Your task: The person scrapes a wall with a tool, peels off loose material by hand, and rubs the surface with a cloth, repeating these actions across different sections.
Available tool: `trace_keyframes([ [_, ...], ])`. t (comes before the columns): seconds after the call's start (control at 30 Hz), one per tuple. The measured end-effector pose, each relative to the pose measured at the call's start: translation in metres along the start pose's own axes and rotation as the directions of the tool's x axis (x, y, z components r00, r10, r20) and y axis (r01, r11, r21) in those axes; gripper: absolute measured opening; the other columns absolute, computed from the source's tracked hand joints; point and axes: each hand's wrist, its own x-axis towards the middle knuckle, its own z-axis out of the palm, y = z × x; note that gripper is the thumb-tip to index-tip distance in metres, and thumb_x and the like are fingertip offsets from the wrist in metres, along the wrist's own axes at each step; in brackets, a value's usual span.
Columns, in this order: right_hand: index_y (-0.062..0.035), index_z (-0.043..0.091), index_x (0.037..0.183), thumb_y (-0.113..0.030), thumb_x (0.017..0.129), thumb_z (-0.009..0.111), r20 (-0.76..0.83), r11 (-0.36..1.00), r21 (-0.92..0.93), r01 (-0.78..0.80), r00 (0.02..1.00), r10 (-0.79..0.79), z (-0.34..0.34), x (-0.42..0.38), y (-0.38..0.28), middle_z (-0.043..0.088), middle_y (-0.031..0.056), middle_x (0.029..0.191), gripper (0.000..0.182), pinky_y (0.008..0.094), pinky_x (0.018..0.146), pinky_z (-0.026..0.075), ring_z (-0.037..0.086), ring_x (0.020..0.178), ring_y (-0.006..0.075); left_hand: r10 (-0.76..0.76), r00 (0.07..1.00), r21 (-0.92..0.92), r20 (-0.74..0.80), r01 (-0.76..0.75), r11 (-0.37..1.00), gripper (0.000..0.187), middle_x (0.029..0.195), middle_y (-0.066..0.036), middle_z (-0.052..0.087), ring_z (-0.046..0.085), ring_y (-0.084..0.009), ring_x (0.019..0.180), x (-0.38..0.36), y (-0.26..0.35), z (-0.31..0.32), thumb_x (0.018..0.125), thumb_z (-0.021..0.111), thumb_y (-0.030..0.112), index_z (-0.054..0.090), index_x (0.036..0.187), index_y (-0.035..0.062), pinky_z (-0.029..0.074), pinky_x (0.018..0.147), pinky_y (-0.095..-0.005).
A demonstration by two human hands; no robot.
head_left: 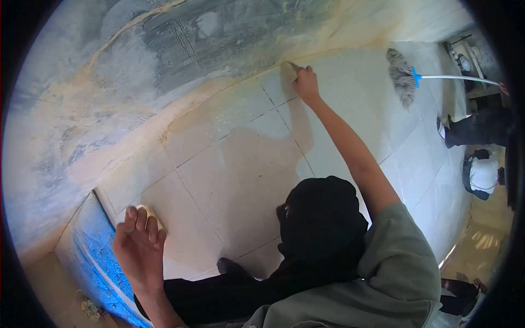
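The tool [293,65] is at the floor's wall-side edge, just beyond the fingertips of the right hand [307,83], which reaches out at nearly full arm's length. Its long axis runs from those fingers toward the wall [106,117], slanting across the line where the floor [199,177] meets it; whether the tip touches is too small to tell. The right hand is by far the nearer one, pinching the tool between bunched fingers. The left hand [140,240] hangs well apart, near the floor's left corner and a blue sheet [101,235], palm turned up, fingers curled over a pale piece [149,209] mostly hidden behind them.

The tool looks small, thin and dark, with only a short length showing; its shape is unclear. The pale piece looks yellowish, with a rounded outline. A tan band follows the wall-side edge around the tool. Farther right along that edge lies a grey mop [403,79], near another person's dark trouser leg [476,130].
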Motion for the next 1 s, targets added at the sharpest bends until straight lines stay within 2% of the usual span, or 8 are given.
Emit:
trace_keyframes([
  [0.13,-0.0032,0.066,0.091,-0.010,0.071,0.068,0.011,0.970,-0.121,-0.211,0.977,0.214,0.030,0.034,0.008,0.067,0.0114,0.089,0.021,0.0437,0.078,0.047,0.057,0.100,0.0300,-0.006,0.992,-0.085,-0.127,-0.004,0.996,0.008,0.076,0.000,0.041,0.040,-0.0133,0.061,0.003,0.001,-0.008,0.088,0.047,0.010,0.047,0.096,0.0091,0.036,0.054,-0.0272],
  [0.27,-0.0042,0.067,0.088,-0.011,0.070,0.070,0.073,0.963,-0.187,-0.196,0.975,0.212,0.051,0.025,-0.007,0.066,0.0107,0.091,0.019,0.0431,0.079,0.047,0.056,0.101,0.0292,-0.013,0.977,-0.091,-0.213,-0.006,0.996,0.010,0.076,-0.001,0.042,0.039,-0.0136,0.061,-0.002,0.006,-0.007,0.086,0.047,0.008,0.047,0.096,0.0090,0.036,0.052,-0.0277],
  [0.33,-0.0048,0.067,0.085,-0.012,0.070,0.071,0.044,0.979,-0.202,0.016,0.999,-0.007,0.056,0.012,-0.011,0.066,0.0113,0.092,0.017,0.0429,0.080,0.046,0.056,0.103,0.0290,-0.016,0.964,-0.146,-0.265,-0.024,0.989,0.010,0.076,-0.001,0.042,0.039,-0.0137,0.060,-0.009,0.008,-0.004,0.086,0.046,0.008,0.046,0.096,0.0090,0.035,0.051,-0.0275],
  [0.53,0.0000,0.066,0.091,-0.011,0.071,0.070,0.174,0.954,-0.208,0.217,0.968,-0.182,0.052,0.013,-0.053,0.066,0.0125,0.099,0.023,0.0441,0.081,0.046,0.054,0.108,0.0283,-0.024,0.953,-0.312,-0.303,-0.075,0.947,0.009,0.074,-0.001,0.042,0.039,-0.0141,0.058,-0.032,0.003,0.024,0.085,0.045,0.008,0.043,0.094,0.0103,0.034,0.048,-0.0277],
  [0.8,0.0015,0.066,0.096,-0.008,0.074,0.067,0.215,0.913,-0.091,0.397,0.903,-0.372,0.068,-0.005,-0.149,0.066,0.0140,0.101,0.024,0.0436,0.082,0.050,0.056,0.106,0.0297,0.089,0.937,-0.217,-0.339,-0.170,0.961,0.007,0.072,0.001,0.042,0.038,-0.0134,0.057,-0.039,0.003,0.047,0.087,0.051,0.014,0.047,0.091,0.0100,0.035,0.052,-0.0281],
  [0.87,0.0012,0.066,0.099,-0.008,0.074,0.067,0.255,0.910,-0.083,0.406,0.892,-0.374,0.067,0.002,-0.155,0.065,0.0130,0.103,0.027,0.0423,0.081,0.051,0.057,0.104,0.0281,0.137,0.945,-0.016,-0.296,-0.149,0.989,0.009,0.079,0.001,0.047,0.043,-0.0119,0.063,-0.020,0.005,0.042,0.088,0.051,0.019,0.049,0.093,0.0110,0.036,0.058,-0.0281],
  [0.97,0.0003,0.066,0.102,-0.008,0.076,0.067,0.429,0.897,0.249,0.365,0.789,-0.440,0.057,0.019,-0.153,0.065,0.0109,0.102,0.027,0.0406,0.081,0.050,0.059,0.099,0.0245,0.128,0.960,0.128,-0.248,-0.099,0.987,0.010,0.080,0.000,0.048,0.045,-0.0114,0.066,0.016,-0.002,0.029,0.088,0.050,0.019,0.050,0.094,0.0109,0.037,0.060,-0.0278],
  [1.0,-0.0009,0.066,0.103,-0.008,0.078,0.065,0.552,0.860,0.509,0.044,0.750,-0.365,0.050,0.028,-0.154,0.065,0.0093,0.102,0.026,0.0390,0.081,0.049,0.059,0.098,0.0226,0.105,0.958,0.148,-0.267,-0.067,0.987,0.011,0.080,0.000,0.047,0.046,-0.0114,0.066,0.025,-0.003,0.031,0.088,0.049,0.019,0.050,0.094,0.0106,0.038,0.061,-0.0275],
])
